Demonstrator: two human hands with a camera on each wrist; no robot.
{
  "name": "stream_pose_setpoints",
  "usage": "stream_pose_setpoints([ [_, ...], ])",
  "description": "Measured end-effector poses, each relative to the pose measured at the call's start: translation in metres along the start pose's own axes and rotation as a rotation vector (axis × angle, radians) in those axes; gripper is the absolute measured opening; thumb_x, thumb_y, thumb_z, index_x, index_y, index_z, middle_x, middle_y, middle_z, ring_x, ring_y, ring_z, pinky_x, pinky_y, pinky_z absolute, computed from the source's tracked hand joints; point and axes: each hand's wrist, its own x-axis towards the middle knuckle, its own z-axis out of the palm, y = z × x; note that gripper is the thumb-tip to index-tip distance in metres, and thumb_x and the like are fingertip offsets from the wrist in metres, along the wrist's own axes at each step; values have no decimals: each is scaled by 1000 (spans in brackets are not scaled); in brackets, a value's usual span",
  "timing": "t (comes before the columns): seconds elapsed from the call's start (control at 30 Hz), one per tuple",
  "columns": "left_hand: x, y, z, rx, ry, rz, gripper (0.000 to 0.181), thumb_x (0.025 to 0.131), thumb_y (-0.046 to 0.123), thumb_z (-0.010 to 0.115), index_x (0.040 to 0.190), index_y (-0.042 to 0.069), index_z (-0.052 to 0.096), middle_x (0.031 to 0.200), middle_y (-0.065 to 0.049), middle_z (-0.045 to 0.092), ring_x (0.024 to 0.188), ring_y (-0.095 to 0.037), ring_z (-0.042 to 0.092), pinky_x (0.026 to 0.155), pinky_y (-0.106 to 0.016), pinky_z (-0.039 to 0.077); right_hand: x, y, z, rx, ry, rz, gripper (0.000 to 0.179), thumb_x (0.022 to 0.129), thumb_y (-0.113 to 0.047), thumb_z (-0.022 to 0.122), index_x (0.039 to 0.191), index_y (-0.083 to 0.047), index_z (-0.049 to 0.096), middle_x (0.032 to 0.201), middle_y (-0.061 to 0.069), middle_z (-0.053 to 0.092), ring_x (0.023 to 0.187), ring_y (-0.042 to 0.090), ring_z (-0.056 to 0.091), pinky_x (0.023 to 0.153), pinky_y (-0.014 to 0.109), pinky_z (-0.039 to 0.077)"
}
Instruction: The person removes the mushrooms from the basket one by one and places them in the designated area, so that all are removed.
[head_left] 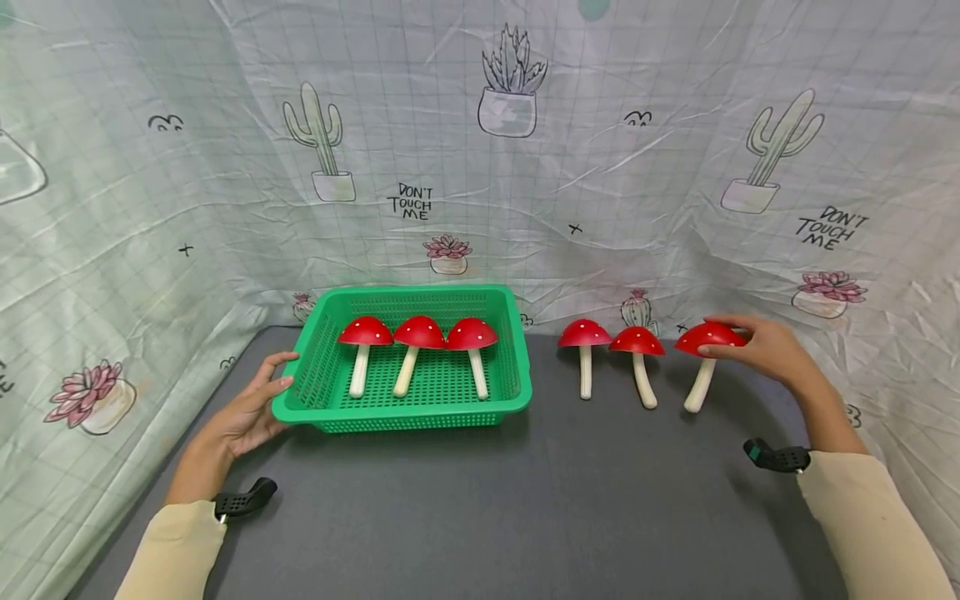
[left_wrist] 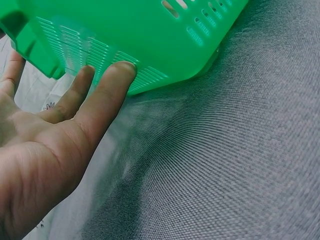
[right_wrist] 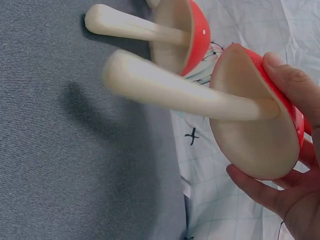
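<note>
My right hand (head_left: 771, 348) grips the red, white-dotted cap of a toy mushroom (head_left: 701, 385) at the right end of a row. In the right wrist view, thumb and fingers hold the cap's edge, and the cream stem (right_wrist: 185, 95) points left over the grey surface. Beside it lie two more toy mushrooms, a middle one (head_left: 638, 343) and a left one (head_left: 585, 335). My left hand (head_left: 243, 417) is at the left end of a green basket (head_left: 405, 412); in the left wrist view its extended fingertips touch the slotted outer wall (left_wrist: 150, 45).
Three similar mushrooms, including one in the middle (head_left: 420, 333), lie side by side inside the basket. A dark grey table surface (head_left: 480, 508) spreads in front. Behind and at both sides hangs a wrinkled, cactus-printed cloth (head_left: 480, 192).
</note>
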Motion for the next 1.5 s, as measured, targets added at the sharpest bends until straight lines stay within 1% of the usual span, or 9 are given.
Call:
stream_pose_setpoints([
  [0.23, 0, 0, 1, -2, -9, 3, 36, 112, 8, 25, 138, 33, 29, 126, -5, 56, 100, -19, 68, 83, -37, 59, 5, 0, -3, -13, -41, 12, 83, 86, -58, 74, 145, -3, 52, 130, 34, 54, 108, 43, 51, 67, 34, 47],
  [0.37, 1, 0, 1, 4, -6, -2, 36, 112, 9, 25, 138, 33, 29, 125, -5, 56, 98, -18, 68, 83, -37, 58, 7, 1, -4, -13, -44, 5, 82, 87, -58, 74, 145, -4, 54, 131, 35, 54, 107, 42, 51, 65, 34, 46],
  [0.63, 3, 2, 1, 31, 23, -24, 35, 112, 10, 27, 139, 33, 27, 124, -4, 55, 97, -17, 68, 81, -36, 58, 11, 9, -3, 43, -34, 18, 76, 87, -55, 75, 144, -8, 56, 137, 35, 52, 107, 36, 48, 64, 33, 42],
  [0.87, 3, 2, 2, 25, 32, -21, 35, 112, 10, 28, 139, 33, 28, 126, -4, 55, 101, -18, 67, 82, -37, 58, 14, 16, 1, 87, -65, 39, 77, 88, -56, 74, 146, -10, 54, 136, 33, 51, 111, 38, 46, 70, 35, 46],
  [1.07, 2, 0, 2, 9, 28, -15, 36, 112, 9, 28, 139, 32, 29, 126, -4, 57, 102, -19, 68, 83, -38, 58, 17, 21, 2, 78, -94, 68, 81, 87, -60, 73, 147, -10, 52, 139, 34, 47, 116, 43, 44, 72, 35, 46],
  [1.17, 2, 0, 1, -1, 21, -10, 36, 112, 9, 28, 139, 32, 29, 125, -4, 57, 101, -19, 68, 83, -38, 58, 18, 21, 3, 56, -104, 69, 82, 86, -61, 74, 147, -9, 52, 136, 33, 52, 115, 42, 46, 71, 34, 46],
  [1.3, 1, 0, 0, -4, 16, -6, 36, 112, 9, 28, 139, 33, 30, 126, -5, 57, 101, -19, 68, 83, -38, 58, 21, 19, 2, 26, -126, 47, 84, 85, -60, 75, 146, -7, 53, 126, 31, 59, 108, 39, 48, 68, 34, 46],
  [1.5, 1, -1, 0, -12, 15, -7, 36, 112, 9, 27, 139, 33, 29, 126, -5, 57, 100, -19, 68, 82, -38, 58, 26, 18, 1, 21, -186, 5, 79, 85, -54, 77, 145, -6, 55, 123, 27, 63, 107, 37, 48, 69, 35, 50],
])
